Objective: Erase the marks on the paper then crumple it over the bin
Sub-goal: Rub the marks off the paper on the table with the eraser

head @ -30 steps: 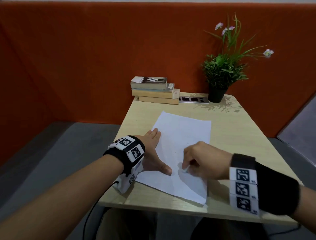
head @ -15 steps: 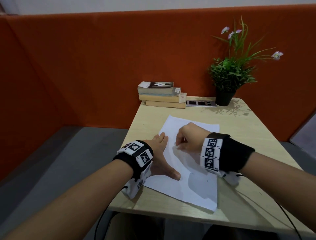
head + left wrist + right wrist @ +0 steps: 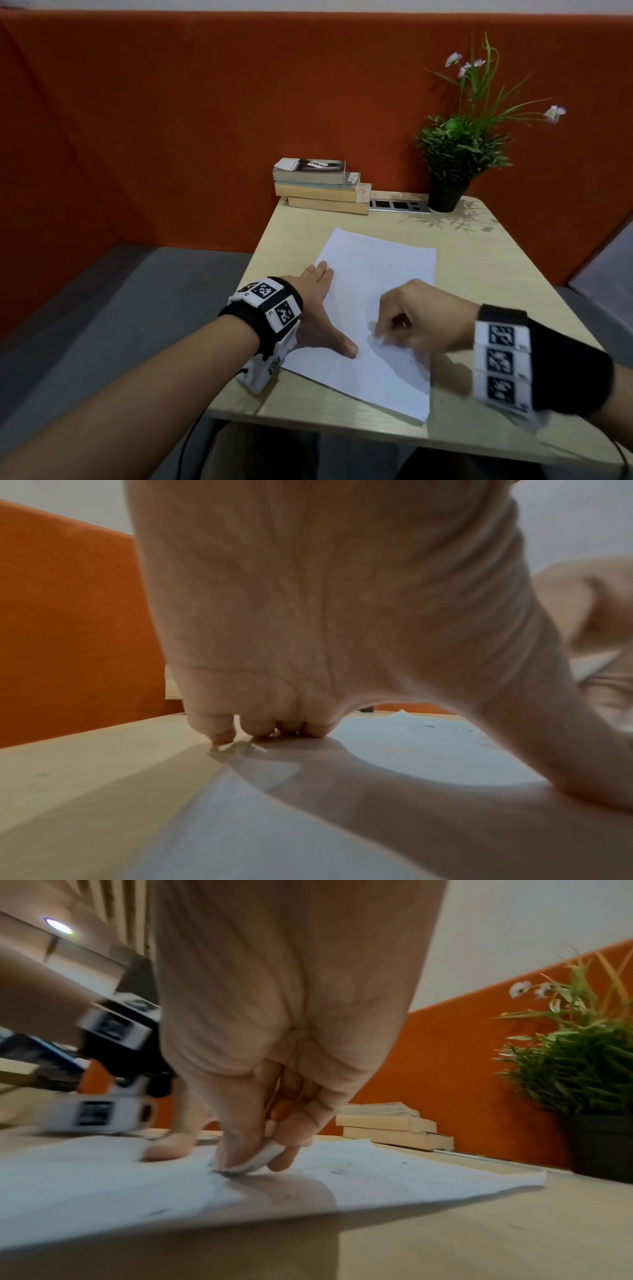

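Observation:
A white sheet of paper lies flat on the wooden table, with a few small dark specks on it. My left hand rests flat on the sheet's left edge, fingers straight and thumb spread, holding it down; the left wrist view shows the fingertips touching the table beside the paper. My right hand pinches a small white eraser and presses it on the paper's near middle. In the right wrist view the eraser sits between thumb and fingers, its tip on the paper.
A stack of three books lies at the table's back edge, next to a silver socket strip and a potted plant at the back right. An orange partition stands behind. No bin is in view.
My right hand with the eraser went up the sheet, then came back down toward its near middle. The left hand stays flat on the paper's left edge.

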The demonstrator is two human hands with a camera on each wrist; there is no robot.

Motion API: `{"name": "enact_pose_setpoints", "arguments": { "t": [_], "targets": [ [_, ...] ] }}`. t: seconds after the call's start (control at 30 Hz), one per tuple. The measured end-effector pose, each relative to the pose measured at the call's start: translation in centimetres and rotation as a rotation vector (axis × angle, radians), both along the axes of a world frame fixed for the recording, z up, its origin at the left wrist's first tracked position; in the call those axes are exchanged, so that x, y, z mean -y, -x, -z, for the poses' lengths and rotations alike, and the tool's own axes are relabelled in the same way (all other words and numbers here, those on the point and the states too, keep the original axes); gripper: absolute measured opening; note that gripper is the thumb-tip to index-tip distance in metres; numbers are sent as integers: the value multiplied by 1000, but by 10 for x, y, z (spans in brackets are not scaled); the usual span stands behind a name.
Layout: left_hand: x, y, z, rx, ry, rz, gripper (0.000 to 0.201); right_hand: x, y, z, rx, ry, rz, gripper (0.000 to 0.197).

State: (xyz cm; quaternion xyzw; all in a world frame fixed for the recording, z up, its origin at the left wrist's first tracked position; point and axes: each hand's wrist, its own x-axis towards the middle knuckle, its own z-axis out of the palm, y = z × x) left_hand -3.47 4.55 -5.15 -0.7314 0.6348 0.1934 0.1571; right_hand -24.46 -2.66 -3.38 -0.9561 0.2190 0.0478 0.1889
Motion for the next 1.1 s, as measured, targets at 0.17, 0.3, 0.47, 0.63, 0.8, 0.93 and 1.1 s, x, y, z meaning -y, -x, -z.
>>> {"name": "enact_pose_setpoints", "arguments": {
  "t": [0.17, 0.3, 0.47, 0.63, 0.8, 0.93, 1.1],
  "targets": [
    [2, 0, 1, -27, -5, -17, 155, 41, -50, 3, 119, 65, 188, 6],
    [4, -3, 0, -39, -15, -17, 155, 47, -71, 6, 95, 95, 228, 7],
    [3, -1, 0, -30, -24, -13, 154, 26, -46, 9, 80, 105, 146, 7],
    [-3, 1, -1, -19, -1, -1, 152, -3, -2, 8, 32, 17, 56, 13],
    [0, -1, -1, -15, -10, 5, 155, 4, -2, -1, 23, -22, 58, 13],
    [-1, 1, -2, -22, 8, -2, 154, 33, -40, -1, 134, 51, 187, 11],
    [2, -1, -3, -42, -14, -13, 154, 40, -65, 5, 113, 88, 208, 9]
  ]
}}
